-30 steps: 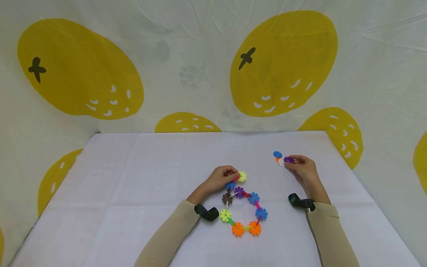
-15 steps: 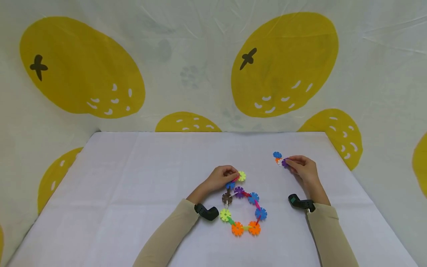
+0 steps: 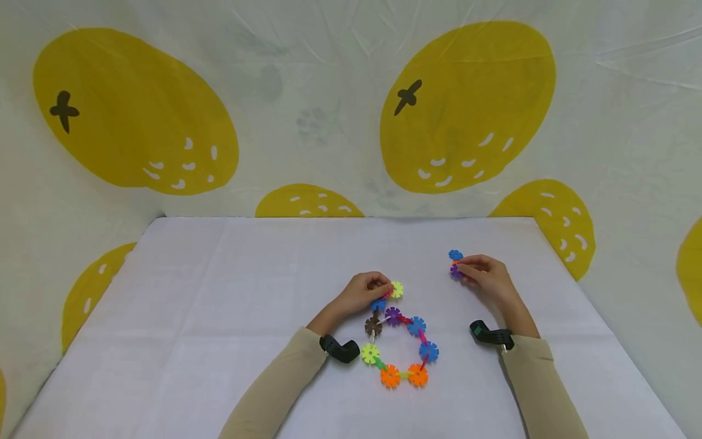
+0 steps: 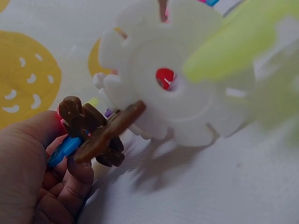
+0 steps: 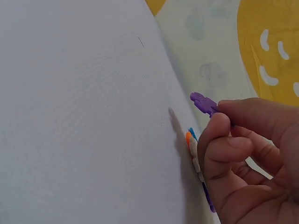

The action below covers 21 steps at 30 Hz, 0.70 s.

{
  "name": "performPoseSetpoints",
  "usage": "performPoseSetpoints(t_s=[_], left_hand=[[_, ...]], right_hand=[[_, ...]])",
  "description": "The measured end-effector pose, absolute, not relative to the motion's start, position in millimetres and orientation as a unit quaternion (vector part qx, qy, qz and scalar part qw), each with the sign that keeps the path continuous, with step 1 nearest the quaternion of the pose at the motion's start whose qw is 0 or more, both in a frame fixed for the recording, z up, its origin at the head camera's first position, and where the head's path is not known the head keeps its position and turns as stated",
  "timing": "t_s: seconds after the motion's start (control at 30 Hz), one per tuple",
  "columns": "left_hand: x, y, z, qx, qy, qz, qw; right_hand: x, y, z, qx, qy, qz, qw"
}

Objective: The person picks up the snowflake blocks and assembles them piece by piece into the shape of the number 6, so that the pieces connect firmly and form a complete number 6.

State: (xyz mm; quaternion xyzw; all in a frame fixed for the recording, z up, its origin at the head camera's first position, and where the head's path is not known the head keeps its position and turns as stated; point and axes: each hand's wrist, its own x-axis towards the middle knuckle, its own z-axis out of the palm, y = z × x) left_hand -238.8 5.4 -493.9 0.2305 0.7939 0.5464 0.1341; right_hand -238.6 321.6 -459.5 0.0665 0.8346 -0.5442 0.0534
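Note:
A ring of linked plastic snowflake discs lies on the table in the head view, with an orange disc point(image 3: 390, 377) at its front and a purple disc point(image 3: 392, 316) at its back. My left hand point(image 3: 359, 296) grips the chain's upper end near a blue disc point(image 3: 378, 305) and a yellow-green disc point(image 3: 397, 289). Its wrist view shows a brown disc point(image 4: 105, 130) by the fingers and a white disc point(image 4: 140, 65) looming near the camera. Between thumb and index finger, my right hand point(image 3: 490, 283) pinches another purple disc point(image 5: 204, 103), raised above the table.
Loose discs lie beneath the right hand, a blue one point(image 3: 455, 254) and an orange one point(image 5: 188, 138) among them. The white-covered table point(image 3: 263, 256) meets a patterned cloth backdrop point(image 3: 329, 122) at its back edge. Black wrist cameras sit on both wrists.
My right hand has moved a little left with the purple disc, which now overlaps the loose discs in the head view. The left hand stays in place on the chain.

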Motion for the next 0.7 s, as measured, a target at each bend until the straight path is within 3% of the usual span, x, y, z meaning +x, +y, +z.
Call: performPoseSetpoints(t_s=[0.7], left_hand=[[-239, 5, -493, 0.23, 0.795, 0.546, 0.128]], right_hand=[[-234, 276, -456, -0.078, 0.81, -0.562, 0.149]])
